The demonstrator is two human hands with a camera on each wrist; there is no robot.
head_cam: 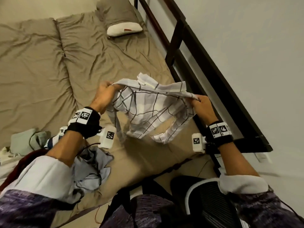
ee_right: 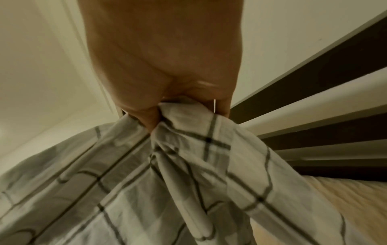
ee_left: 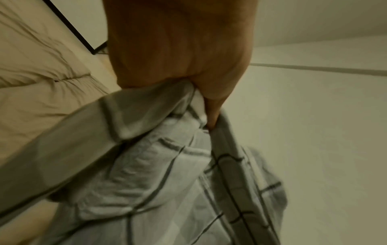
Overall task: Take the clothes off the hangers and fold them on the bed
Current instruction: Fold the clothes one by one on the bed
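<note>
A white shirt with thin dark checks (head_cam: 148, 109) hangs in the air above the tan bed (head_cam: 49, 71), stretched between both hands. My left hand (head_cam: 105, 91) grips its left upper edge, fingers curled round the cloth. My right hand (head_cam: 199, 102) pinches the right upper edge. The collar sticks up in the middle and the sleeves dangle below. In the left wrist view the left hand (ee_left: 188, 86) clamps bunched checked shirt (ee_left: 146, 174). In the right wrist view the right hand (ee_right: 167, 99) holds a gathered fold of the shirt (ee_right: 178, 174). No hanger shows.
A crumpled pale blue-grey garment (head_cam: 92, 168) lies on the bed under my left forearm, with more clothes (head_cam: 32, 140) heaped at the left. A white pillow (head_cam: 124, 29) lies near the bed's head. A dark metal bed frame (head_cam: 205, 66) runs along the right. A black mesh chair (head_cam: 209, 203) stands below.
</note>
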